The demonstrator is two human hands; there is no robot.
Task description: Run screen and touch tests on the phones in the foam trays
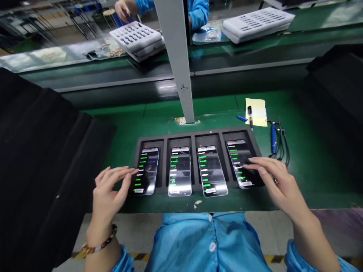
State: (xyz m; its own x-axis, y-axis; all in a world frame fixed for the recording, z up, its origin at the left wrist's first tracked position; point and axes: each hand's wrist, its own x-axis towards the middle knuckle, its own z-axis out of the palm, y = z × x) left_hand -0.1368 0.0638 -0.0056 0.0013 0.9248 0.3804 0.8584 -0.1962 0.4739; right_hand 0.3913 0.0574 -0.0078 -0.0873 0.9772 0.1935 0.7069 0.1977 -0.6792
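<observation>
A black foam tray (181, 136) with side-by-side compartments lies on the green bench, a smartphone with a lit screen in each. The screens are dark with lines of green and white text. My left hand (109, 192) has its index fingertip at the left edge of the leftmost phone (149, 170). Over the rightmost phone (239, 162), my right hand (279, 185) reaches in with its fingers stretched out; I cannot tell whether they touch the glass. Between them lie two more phones, a left-middle phone (180, 170) and a right-middle phone (212, 170), lower ends overhanging the tray's front.
A grey post (178, 64) rises behind the tray. A yellow note (256, 109), pens and a blue-handled tool (273, 138) with black cables lie at right. Black panels (42, 162) flank the bench. Across it, a co-worker's hand (123, 9) is above a white foam tray (136, 36).
</observation>
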